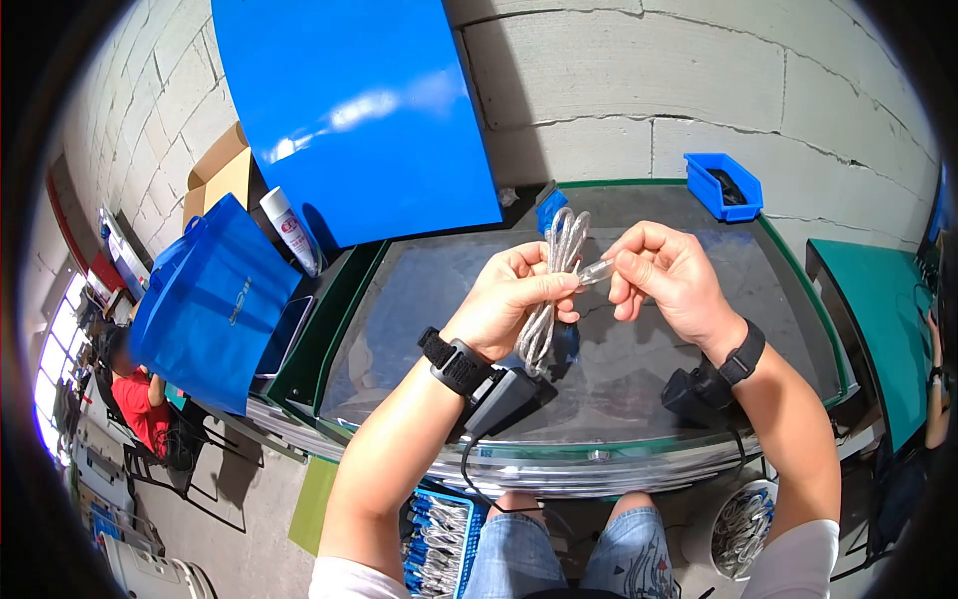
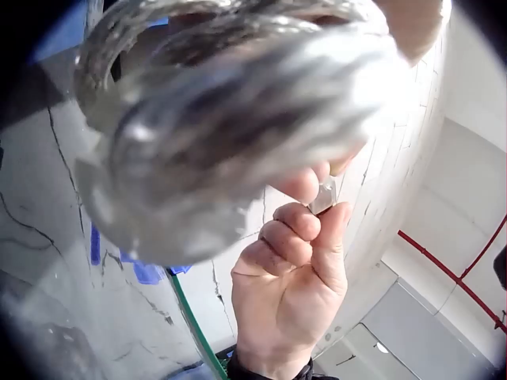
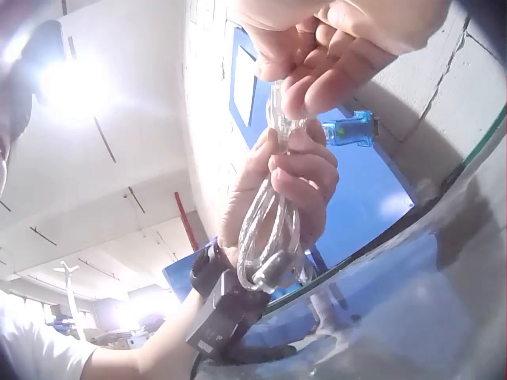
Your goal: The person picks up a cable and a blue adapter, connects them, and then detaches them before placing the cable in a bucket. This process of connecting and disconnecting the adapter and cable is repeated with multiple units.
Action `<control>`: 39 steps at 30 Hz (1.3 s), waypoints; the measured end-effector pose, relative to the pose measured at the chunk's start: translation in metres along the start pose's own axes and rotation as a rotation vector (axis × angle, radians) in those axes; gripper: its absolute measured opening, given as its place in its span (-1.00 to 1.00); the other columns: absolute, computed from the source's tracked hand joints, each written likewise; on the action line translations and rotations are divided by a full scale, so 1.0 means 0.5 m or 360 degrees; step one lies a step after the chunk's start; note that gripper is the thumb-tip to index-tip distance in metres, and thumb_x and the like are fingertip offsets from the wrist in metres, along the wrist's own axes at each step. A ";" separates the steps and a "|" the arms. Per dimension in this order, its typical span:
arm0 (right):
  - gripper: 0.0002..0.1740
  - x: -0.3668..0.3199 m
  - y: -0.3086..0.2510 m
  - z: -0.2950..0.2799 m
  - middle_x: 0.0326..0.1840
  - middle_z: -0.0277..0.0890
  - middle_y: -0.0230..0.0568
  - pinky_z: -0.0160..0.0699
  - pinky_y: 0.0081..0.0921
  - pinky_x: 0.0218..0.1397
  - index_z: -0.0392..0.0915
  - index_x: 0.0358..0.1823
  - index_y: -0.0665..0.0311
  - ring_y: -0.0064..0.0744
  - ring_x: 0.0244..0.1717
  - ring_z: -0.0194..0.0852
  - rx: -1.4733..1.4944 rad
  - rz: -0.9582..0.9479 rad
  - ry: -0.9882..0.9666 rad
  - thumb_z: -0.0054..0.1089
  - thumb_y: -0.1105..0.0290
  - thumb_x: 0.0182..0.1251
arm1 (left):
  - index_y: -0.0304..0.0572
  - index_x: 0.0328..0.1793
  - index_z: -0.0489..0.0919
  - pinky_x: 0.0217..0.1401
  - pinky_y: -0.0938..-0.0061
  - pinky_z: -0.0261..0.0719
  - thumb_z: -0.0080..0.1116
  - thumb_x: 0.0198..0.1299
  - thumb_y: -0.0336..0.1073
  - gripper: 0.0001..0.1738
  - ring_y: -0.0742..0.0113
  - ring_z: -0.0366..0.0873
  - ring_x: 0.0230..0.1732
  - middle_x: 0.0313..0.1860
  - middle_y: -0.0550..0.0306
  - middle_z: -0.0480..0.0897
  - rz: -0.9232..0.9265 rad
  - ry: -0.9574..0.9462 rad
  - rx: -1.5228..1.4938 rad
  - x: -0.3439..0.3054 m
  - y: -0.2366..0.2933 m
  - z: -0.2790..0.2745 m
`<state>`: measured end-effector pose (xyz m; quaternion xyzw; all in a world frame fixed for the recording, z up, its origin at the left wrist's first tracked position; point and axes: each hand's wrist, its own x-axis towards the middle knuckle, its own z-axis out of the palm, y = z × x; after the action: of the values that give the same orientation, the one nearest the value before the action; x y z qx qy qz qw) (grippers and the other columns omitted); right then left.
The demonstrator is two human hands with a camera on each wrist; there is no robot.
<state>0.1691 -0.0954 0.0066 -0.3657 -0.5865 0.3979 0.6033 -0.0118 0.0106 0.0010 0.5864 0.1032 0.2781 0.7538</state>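
Observation:
A coiled silver cable point(image 1: 567, 240) is held above the table by my left hand point(image 1: 509, 304), whose fingers and thumb grip the coil around its middle. My right hand point(image 1: 684, 285) pinches the clear plug point(image 1: 596, 272) at one cable end, between thumb and fingertips. The two hands are close together, with the plug bridging the gap. In the right wrist view a translucent blue connector point(image 3: 352, 129) sticks out sideways beside the left fingers, and the loops point(image 3: 273, 229) hang below them. Blurred coils in the left wrist view hide much of the left hand.
Beneath the hands is a dark table with a green edge point(image 1: 354, 329). A blue bin point(image 1: 738, 200) stands at its back right. At left are a blue bag point(image 1: 225, 299) and a spray can point(image 1: 289, 228). Below sit a basket of cables point(image 1: 469, 534) and a white bucket point(image 1: 702, 539).

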 end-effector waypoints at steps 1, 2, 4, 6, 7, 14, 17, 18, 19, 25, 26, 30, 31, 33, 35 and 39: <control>-0.82 0.001 0.001 0.002 -0.48 0.53 -0.29 0.53 -0.70 -0.45 0.51 -0.23 0.35 -0.60 -0.51 0.52 0.0002 0.0001 -0.0001 0.11 0.36 0.33 | -0.33 -0.04 0.48 -0.34 0.64 0.61 0.24 0.06 -0.44 -0.68 0.50 0.57 -0.48 -0.33 0.11 0.62 -0.0001 0.0002 0.0000 0.001 0.000 -0.003; -0.80 0.003 0.002 0.006 -0.50 0.51 -0.30 0.51 -0.71 -0.47 0.51 -0.22 0.35 -0.61 -0.53 0.50 0.0002 -0.0032 0.0001 0.09 0.33 0.34 | -0.33 -0.04 0.48 -0.33 0.63 0.63 0.23 0.07 -0.44 -0.68 0.50 0.57 -0.48 -0.32 0.09 0.62 -0.0034 -0.0012 -0.0027 0.002 0.000 -0.006; -0.78 0.004 0.007 0.010 -0.52 0.50 -0.30 0.50 -0.71 -0.49 0.50 -0.21 0.35 -0.62 -0.55 0.48 0.0002 -0.0063 0.0007 0.07 0.30 0.36 | -0.34 -0.04 0.48 -0.32 0.62 0.64 0.22 0.07 -0.44 -0.69 0.50 0.58 -0.48 -0.31 0.07 0.62 -0.0071 -0.0026 -0.0055 0.002 0.000 -0.009; -0.75 0.007 0.017 0.009 -0.56 0.47 -0.33 0.46 -0.72 -0.52 0.48 -0.28 0.34 -0.65 -0.59 0.42 -0.0146 -0.0148 0.0106 0.03 0.27 0.38 | -0.34 -0.03 0.47 -0.30 0.60 0.65 0.21 0.08 -0.44 -0.69 0.50 0.59 -0.47 -0.31 0.05 0.62 -0.0105 -0.0056 -0.0108 0.001 0.002 -0.010; -0.75 0.006 0.018 0.009 -0.56 0.47 -0.33 0.46 -0.72 -0.52 0.48 -0.28 0.34 -0.65 -0.59 0.42 -0.0145 -0.0146 0.0107 0.03 0.27 0.38 | -0.34 -0.03 0.47 -0.30 0.60 0.65 0.21 0.08 -0.44 -0.69 0.50 0.59 -0.47 -0.31 0.05 0.62 -0.0107 -0.0056 -0.0109 0.002 0.001 -0.009; -0.66 0.005 0.013 -0.002 -0.67 0.34 -0.45 0.28 -0.74 -0.64 0.33 -0.48 0.26 -0.74 -0.69 0.29 -0.0441 -0.0092 0.0139 -0.04 0.19 0.41 | -0.37 0.01 0.42 -0.24 0.54 0.65 0.22 0.10 -0.45 -0.65 0.42 0.62 -0.41 -0.26 -0.01 0.63 -0.0108 -0.0199 -0.0113 0.001 -0.005 0.008; -0.65 0.008 0.016 -0.004 -0.69 0.32 -0.47 0.26 -0.74 -0.65 0.32 -0.49 0.25 -0.75 -0.70 0.27 -0.0409 -0.0097 0.0133 -0.03 0.18 0.41 | -0.38 0.04 0.39 -0.20 0.53 0.62 0.23 0.10 -0.45 -0.61 0.38 0.62 -0.35 -0.23 -0.02 0.63 -0.0097 -0.0265 -0.0107 0.002 -0.008 0.006; -0.65 0.009 0.018 -0.003 -0.68 0.32 -0.46 0.26 -0.74 -0.65 0.32 -0.49 0.25 -0.75 -0.69 0.27 -0.0388 -0.0104 0.0135 -0.02 0.17 0.41 | -0.38 0.05 0.39 -0.19 0.52 0.62 0.23 0.10 -0.45 -0.60 0.38 0.62 -0.35 -0.23 -0.02 0.63 -0.0071 -0.0243 -0.0094 0.002 -0.009 0.005; -0.65 0.009 0.019 -0.003 -0.68 0.32 -0.46 0.26 -0.74 -0.65 0.32 -0.49 0.25 -0.75 -0.69 0.27 -0.0386 -0.0101 0.0132 -0.02 0.17 0.41 | -0.37 0.05 0.39 -0.18 0.51 0.62 0.23 0.11 -0.45 -0.60 0.37 0.63 -0.34 -0.23 -0.02 0.63 -0.0044 -0.0219 -0.0080 0.003 -0.010 0.005; -0.72 0.007 0.021 0.012 -0.57 0.39 -0.44 0.30 -0.75 -0.60 0.32 -0.32 0.25 -0.76 -0.61 0.32 -0.0224 -0.0155 0.0195 0.08 0.18 0.35 | -0.31 0.04 0.42 -0.03 0.40 0.62 0.21 0.12 -0.43 -0.65 0.42 0.61 -0.32 -0.22 0.06 0.62 0.0094 -0.0135 -0.0222 0.001 -0.004 0.005; -0.73 0.006 0.024 0.014 -0.54 0.40 -0.44 0.31 -0.75 -0.57 0.32 -0.28 0.26 -0.76 -0.58 0.33 -0.0312 -0.0116 0.0112 0.13 0.22 0.32 | -0.29 -0.01 0.44 0.06 0.37 0.59 0.18 0.16 -0.41 -0.71 0.43 0.58 -0.29 -0.24 0.13 0.60 0.0173 -0.0106 -0.0263 0.002 -0.004 0.004; -0.69 0.001 0.032 0.025 -0.51 0.44 -0.41 0.36 -0.70 -0.47 0.38 -0.26 0.34 -0.73 -0.53 0.33 -0.0708 -0.0038 -0.0256 0.29 0.29 0.19 | -0.23 0.04 0.40 0.26 0.33 0.43 0.14 0.20 -0.40 -0.71 0.48 0.48 -0.22 -0.24 0.21 0.52 0.0489 -0.0086 -0.0512 0.011 -0.013 -0.003; -0.70 0.000 0.027 0.027 -0.52 0.45 -0.40 0.37 -0.69 -0.47 0.41 -0.29 0.35 -0.73 -0.53 0.33 -0.0743 0.0113 -0.0317 0.30 0.30 0.17 | -0.23 0.04 0.40 0.26 0.33 0.43 0.14 0.20 -0.40 -0.71 0.48 0.48 -0.22 -0.24 0.21 0.52 0.0493 -0.0084 -0.0512 0.011 -0.013 -0.002; -0.71 0.000 0.025 0.033 -0.52 0.46 -0.39 0.37 -0.68 -0.48 0.43 -0.30 0.36 -0.73 -0.53 0.34 -0.0575 0.0254 -0.0266 0.31 0.30 0.17 | -0.20 0.05 0.37 0.29 0.30 0.39 0.15 0.19 -0.39 -0.67 0.50 0.45 -0.22 -0.26 0.24 0.48 0.0590 -0.0049 -0.0519 0.011 -0.012 0.002; -0.72 0.001 0.027 0.030 -0.53 0.47 -0.39 0.37 -0.68 -0.49 0.44 -0.32 0.36 -0.73 -0.53 0.36 -0.0406 0.0395 -0.0211 0.31 0.31 0.16 | -0.17 0.04 0.36 0.28 0.26 0.39 0.18 0.16 -0.41 -0.66 0.49 0.44 -0.21 -0.29 0.26 0.47 0.0573 -0.0062 -0.0489 0.009 -0.011 0.006; -0.74 0.003 0.030 0.021 -0.53 0.49 -0.34 0.39 -0.68 -0.48 0.47 -0.23 0.40 -0.70 -0.51 0.43 -0.0977 -0.0051 -0.0044 0.29 0.39 0.15 | -0.14 -0.02 0.37 0.07 0.26 0.54 0.26 0.05 -0.48 -0.61 0.29 0.55 -0.20 -0.23 0.22 0.51 0.0522 0.0153 -0.0368 0.007 -0.015 0.007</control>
<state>0.1580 -0.0880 -0.0061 -0.5160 -0.6932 0.1973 0.4628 -0.0051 0.0086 -0.0042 0.4910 0.0096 0.4347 0.7549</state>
